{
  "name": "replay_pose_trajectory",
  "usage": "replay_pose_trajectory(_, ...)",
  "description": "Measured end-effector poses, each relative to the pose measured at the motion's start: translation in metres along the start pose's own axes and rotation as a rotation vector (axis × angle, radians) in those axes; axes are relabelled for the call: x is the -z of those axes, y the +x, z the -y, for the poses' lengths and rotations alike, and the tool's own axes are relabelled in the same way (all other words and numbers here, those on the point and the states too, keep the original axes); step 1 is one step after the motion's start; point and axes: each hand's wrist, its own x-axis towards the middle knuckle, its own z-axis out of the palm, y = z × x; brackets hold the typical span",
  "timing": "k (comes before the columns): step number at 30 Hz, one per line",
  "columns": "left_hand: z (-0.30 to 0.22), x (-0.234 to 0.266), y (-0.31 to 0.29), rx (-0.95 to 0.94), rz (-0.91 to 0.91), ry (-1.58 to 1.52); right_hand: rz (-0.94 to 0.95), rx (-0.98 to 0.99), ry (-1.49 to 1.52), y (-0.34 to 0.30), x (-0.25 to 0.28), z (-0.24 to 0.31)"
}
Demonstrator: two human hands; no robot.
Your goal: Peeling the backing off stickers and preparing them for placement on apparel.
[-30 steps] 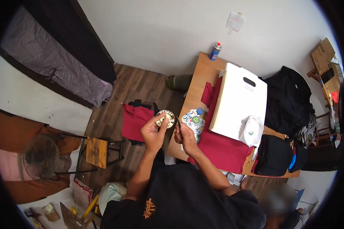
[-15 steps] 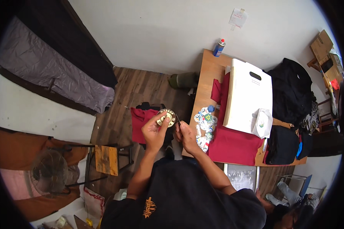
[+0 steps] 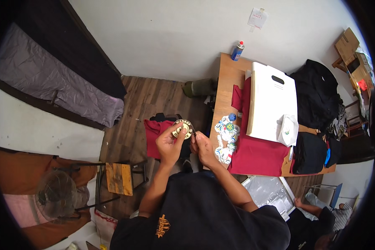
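cream and brown, the round disc (image 3: pixel 182 128) sits at the centre of the frame, the left hand (image 3: pixel 168 144) closing its grip on it, thumb across its front. beside it, the right hand (image 3: pixel 203 147) pinches a thin dark strip (image 3: pixel 193 131), too small to identify. patterned pieces (image 3: pixel 228 135) and red cloth (image 3: pixel 257 156) lie on the tabletop (image 3: pixel 226 75), right of centre.
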Motion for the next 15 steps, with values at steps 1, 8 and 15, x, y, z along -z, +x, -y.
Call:
replay_pose_trajectory(1, -0.0001, -0.0006, -0.0001, -0.007, 0.001, -0.003, -0.004, -0.01, 0.005, -0.0004, 0.0006, -0.0006)
replay_pose_trajectory(8, 0.0031, -0.0009, -0.0007, -0.005, 0.019, -0.025, -0.004, 0.026, 0.017, -0.0045, 0.0041, -0.0061)
replay_pose_trajectory(15, 0.0044, -0.0036, -0.0023, -0.009, 0.031, -0.033, -0.021, 0.021, 0.007, -0.0083, 0.004, -0.0007)
